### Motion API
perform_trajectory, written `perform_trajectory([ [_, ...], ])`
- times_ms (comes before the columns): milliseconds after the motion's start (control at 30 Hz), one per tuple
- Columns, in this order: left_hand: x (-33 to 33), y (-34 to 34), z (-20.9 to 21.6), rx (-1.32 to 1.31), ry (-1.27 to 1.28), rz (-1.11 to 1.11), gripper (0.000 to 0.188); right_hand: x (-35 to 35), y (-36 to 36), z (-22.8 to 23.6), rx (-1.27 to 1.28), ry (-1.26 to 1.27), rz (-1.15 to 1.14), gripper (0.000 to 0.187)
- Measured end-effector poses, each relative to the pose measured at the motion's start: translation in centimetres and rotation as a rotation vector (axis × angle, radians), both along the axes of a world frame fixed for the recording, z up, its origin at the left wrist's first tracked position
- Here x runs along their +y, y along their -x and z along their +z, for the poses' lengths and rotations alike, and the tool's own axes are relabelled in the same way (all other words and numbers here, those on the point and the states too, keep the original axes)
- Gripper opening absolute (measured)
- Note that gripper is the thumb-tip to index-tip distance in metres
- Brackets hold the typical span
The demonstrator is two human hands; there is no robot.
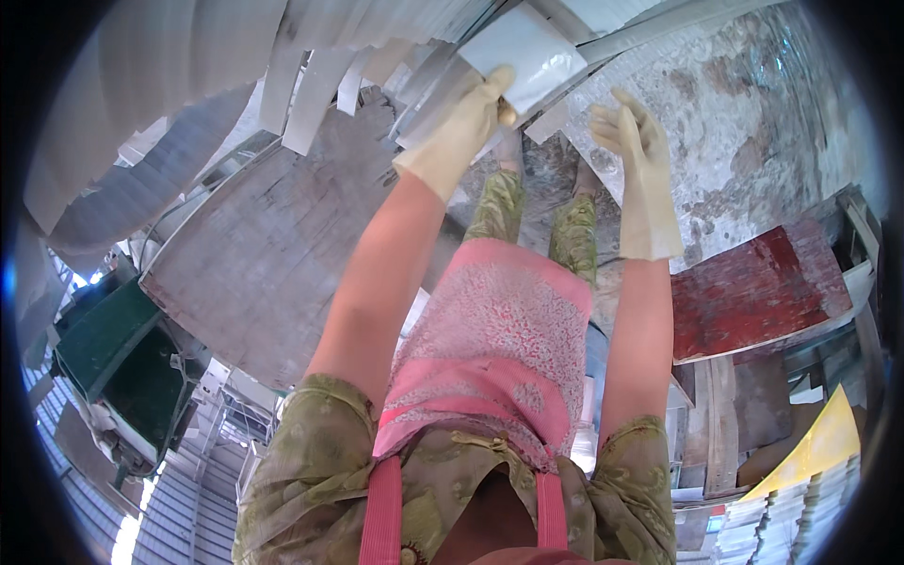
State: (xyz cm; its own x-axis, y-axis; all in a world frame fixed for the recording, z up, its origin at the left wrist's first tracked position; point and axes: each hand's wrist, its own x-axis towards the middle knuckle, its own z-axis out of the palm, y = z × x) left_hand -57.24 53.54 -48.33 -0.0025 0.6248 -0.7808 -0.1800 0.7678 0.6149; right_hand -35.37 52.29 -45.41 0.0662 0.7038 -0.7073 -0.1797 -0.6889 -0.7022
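My left hand (491,100), in a cream rubber glove, grips the near edge of a glossy white square tile (539,58). The thumb lies on its face and the fingers curl below. This tile sits over a grey rail-like frame at the top. To the right, my right hand (633,128), gloved alike, is raised with loosely bent fingers apart and nothing in them. It is beside the tile, not touching it.
Rows of pale stacked slabs (179,104) curve along the upper left. A worn board (268,254) lies left of me; a red board (763,292) is at the right. A dark green bin (108,348) stands far left, a yellow sheet (808,447) lower right.
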Motion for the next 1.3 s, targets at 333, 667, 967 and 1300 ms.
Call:
perform_trajectory([
  [333, 0.5, -0.6, -3.3, 0.276, -0.105, -0.107, 0.043, -7.4, -4.1, -1.2, 0.074, 0.199, 0.121, 0.049],
  [667, 0.6, -1.0, -1.7, 0.048, 0.013, 0.356, 0.022, -8.3, -3.1, 0.1, 0.085, 0.239, 0.144, 0.048],
  [967, -2.8, -1.7, 4.1, 0.323, -0.065, 0.086, 0.019, -3.6, 0.3, 2.8, 0.339, 0.175, 0.089, 0.062],
  [1300, -4.5, 1.7, 6.2, 0.895, -0.917, -0.645, 0.047, -2.4, 5.0, 4.0, 0.451, 0.259, -0.263, 0.045],
])
